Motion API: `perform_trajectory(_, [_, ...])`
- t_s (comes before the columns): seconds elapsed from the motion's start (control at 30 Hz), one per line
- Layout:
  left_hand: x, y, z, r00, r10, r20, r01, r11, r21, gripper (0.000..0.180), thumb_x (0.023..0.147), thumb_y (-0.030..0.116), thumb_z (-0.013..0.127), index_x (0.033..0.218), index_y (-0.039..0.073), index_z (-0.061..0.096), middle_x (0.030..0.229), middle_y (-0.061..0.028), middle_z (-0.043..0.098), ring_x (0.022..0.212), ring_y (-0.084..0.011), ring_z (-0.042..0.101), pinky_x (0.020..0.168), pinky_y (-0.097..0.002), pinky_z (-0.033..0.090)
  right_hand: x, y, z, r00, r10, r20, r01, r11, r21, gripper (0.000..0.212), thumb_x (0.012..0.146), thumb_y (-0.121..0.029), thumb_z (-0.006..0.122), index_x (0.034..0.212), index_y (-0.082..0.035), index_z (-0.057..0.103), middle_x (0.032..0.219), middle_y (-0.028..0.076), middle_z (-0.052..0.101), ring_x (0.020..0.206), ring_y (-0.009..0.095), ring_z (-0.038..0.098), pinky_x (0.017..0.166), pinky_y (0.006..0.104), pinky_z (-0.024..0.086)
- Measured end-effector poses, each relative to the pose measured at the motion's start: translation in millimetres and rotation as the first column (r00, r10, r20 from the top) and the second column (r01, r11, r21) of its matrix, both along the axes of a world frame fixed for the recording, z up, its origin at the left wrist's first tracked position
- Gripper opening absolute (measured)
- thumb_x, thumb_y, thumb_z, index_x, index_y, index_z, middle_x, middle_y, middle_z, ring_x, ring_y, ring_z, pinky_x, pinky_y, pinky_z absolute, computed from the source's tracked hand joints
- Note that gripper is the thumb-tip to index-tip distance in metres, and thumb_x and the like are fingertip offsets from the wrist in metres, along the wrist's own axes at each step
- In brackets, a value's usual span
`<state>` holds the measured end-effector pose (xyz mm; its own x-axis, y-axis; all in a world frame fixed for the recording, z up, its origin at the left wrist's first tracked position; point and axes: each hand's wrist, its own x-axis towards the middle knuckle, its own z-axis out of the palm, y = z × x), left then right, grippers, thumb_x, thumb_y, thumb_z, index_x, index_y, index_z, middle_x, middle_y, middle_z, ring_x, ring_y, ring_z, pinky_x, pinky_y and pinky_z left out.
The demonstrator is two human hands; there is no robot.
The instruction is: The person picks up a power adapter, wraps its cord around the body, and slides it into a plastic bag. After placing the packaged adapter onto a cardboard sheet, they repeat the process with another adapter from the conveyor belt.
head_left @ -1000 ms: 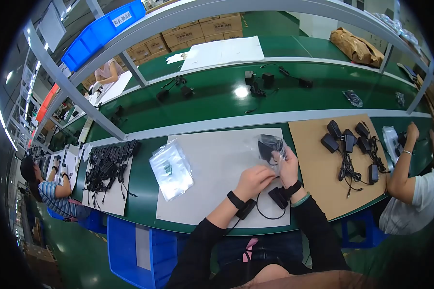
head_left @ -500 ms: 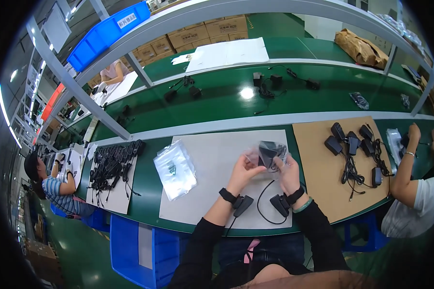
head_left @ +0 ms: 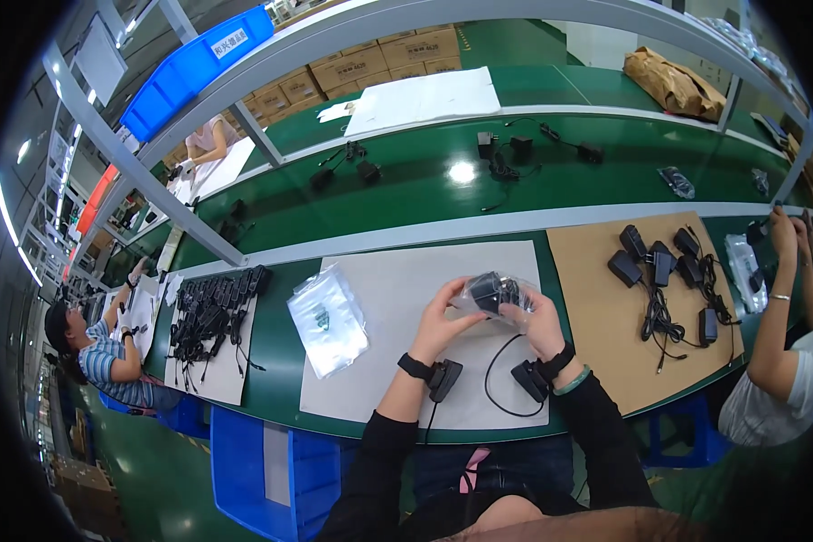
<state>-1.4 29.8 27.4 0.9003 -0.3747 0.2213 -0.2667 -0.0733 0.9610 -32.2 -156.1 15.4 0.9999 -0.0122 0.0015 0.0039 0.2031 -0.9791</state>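
Observation:
A black power adapter (head_left: 490,289), its cable bunched at its right, sits inside a clear plastic bag over the pale work sheet (head_left: 388,280). My left hand (head_left: 442,318) is closed on the bag's left side, thumb in front. From the right, my right hand (head_left: 544,323) grips the same bag beside the cable. Both wrists wear black straps with small black devices, and a thin black cord loops below the right one. Left of my hands lies a stack of clear plastic bags (head_left: 327,321), with a small dark green item on it.
Brown cardboard (head_left: 596,352) at the right bears several black adapters (head_left: 661,264). A pile of adapters (head_left: 212,312) covers a sheet at the left. A blue bin (head_left: 312,479) stands below the table edge. Co-workers sit at both sides; a grey shelf frame (head_left: 370,246) crosses behind.
The bagged adapter has turned and come slightly lower. My left hand has shifted left, and the bag now wraps more closely round the adapter. The co-worker at the right has raised a hand.

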Motion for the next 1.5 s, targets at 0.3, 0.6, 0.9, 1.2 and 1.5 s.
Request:
perform_trajectory(0.3, [4.4, 3.0, -11.0, 0.922, -0.200, -0.332, 0.173, 0.979, -0.110, 0.054, 0.076, 0.012, 0.070, 0.122, 0.003, 0.043, 0.105, -0.0047, 0.057, 0.092, -0.0116, 0.055, 0.083, -0.0268, 0.045, 0.9, 12.6, -15.8, 0.927, 0.057, 0.370, 0.057, 0.956, -0.288, 0.040, 0.077, -0.006, 0.065, 0.116, -0.002, 0.055, 0.100, 0.007, 0.057, 0.088, 0.014, 0.054, 0.080, 0.0256, 0.044])
perform_trajectory(0.6, [-2.7, -7.1, -14.4, 0.935, -0.212, -0.286, 0.126, 0.948, -0.291, 0.052, 0.075, 0.009, 0.070, 0.120, 0.002, 0.045, 0.107, -0.0049, 0.057, 0.094, -0.0122, 0.056, 0.082, -0.0278, 0.046, -7.3, 0.9, 5.3, 0.970, -0.049, 0.238, 0.111, 0.961, -0.253, 0.030, 0.080, -0.010, 0.061, 0.109, -0.004, 0.058, 0.089, 0.006, 0.057, 0.078, 0.017, 0.056, 0.072, 0.0257, 0.045])
perform_trajectory(0.9, [-11.3, -25.1, -23.7, 0.857, -0.136, -0.497, -0.139, 0.868, -0.477, 0.030, 0.077, 0.004, 0.065, 0.106, 0.002, 0.057, 0.098, -0.0045, 0.061, 0.089, -0.0129, 0.058, 0.079, -0.0275, 0.047, -9.9, 9.9, 11.7, 0.930, 0.005, 0.368, 0.173, 0.877, -0.448, 0.020, 0.081, -0.010, 0.060, 0.098, -0.001, 0.062, 0.095, 0.008, 0.057, 0.087, 0.019, 0.058, 0.076, 0.0271, 0.045])
perform_trajectory(1.2, [-6.7, -20.9, -29.6, 0.886, 0.092, -0.454, -0.374, 0.719, -0.585, 0.020, 0.082, 0.005, 0.056, 0.102, 0.003, 0.055, 0.096, -0.0059, 0.061, 0.087, -0.0157, 0.060, 0.077, -0.0307, 0.049, -10.0, -0.6, 26.3, 0.827, 0.195, 0.527, 0.160, 0.817, -0.553, 0.019, 0.085, -0.014, 0.054, 0.095, 0.000, 0.060, 0.114, 0.012, 0.055, 0.101, 0.022, 0.055, 0.090, 0.0315, 0.041])
perform_trajectory(1.5, [-5.0, -16.9, -25.5, 0.853, 0.178, -0.492, -0.477, 0.647, -0.594, 0.023, 0.083, 0.006, 0.057, 0.105, 0.004, 0.052, 0.093, -0.0052, 0.060, 0.084, -0.0162, 0.060, 0.076, -0.0308, 0.049, -14.8, -5.3, 34.4, 0.808, 0.071, 0.584, 0.315, 0.787, -0.531, 0.012, 0.087, -0.011, 0.052, 0.092, -0.001, 0.056, 0.086, 0.009, 0.064, 0.079, 0.024, 0.062, 0.079, 0.0324, 0.046])
